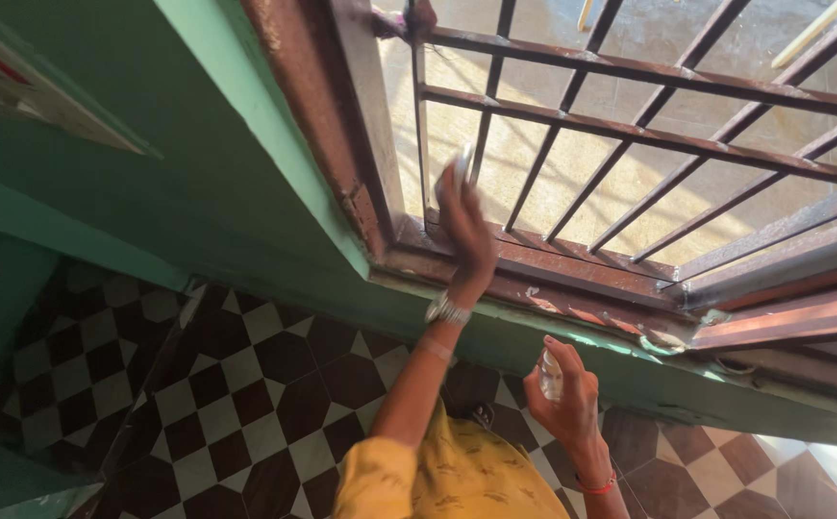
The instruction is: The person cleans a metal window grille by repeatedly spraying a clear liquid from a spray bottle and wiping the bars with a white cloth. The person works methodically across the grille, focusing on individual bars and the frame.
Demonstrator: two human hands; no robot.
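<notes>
Rusty iron window grille [649,135]; left hand [464,226] against it, right hand [564,394] around small bottle [551,375].

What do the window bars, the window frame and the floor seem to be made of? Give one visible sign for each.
Bars: likely metal, thin square rods, painted dark brown.
Frame: probably painted wood or metal; brown coat flaking, pale patches showing.
Floor: seemingly ceramic or cement tile, dark and white diamonds with slight sheen.
</notes>
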